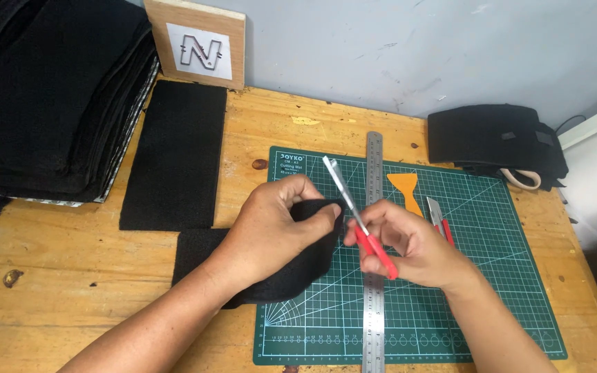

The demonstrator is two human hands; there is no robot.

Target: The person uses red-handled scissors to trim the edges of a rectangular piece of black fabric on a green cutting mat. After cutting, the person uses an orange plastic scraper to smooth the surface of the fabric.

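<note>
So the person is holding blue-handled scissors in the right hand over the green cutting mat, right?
Not quite: the head view shows the scissors have red handles, not blue. The right hand does hold them over the green cutting mat.

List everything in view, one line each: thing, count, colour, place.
fabric piece: one, black, under left hand
scissors: one, red handles, in right hand
cutting mat: one, green, on table
steel ruler: one, silver, upright across mat
scraper: one, orange, on mat
utility knife: one, red, on mat
fabric strip: one, black, left of mat
fabric stack: one, black, far left
wooden table: one, tan
left hand: on fabric
right hand: gripping scissors
</note>
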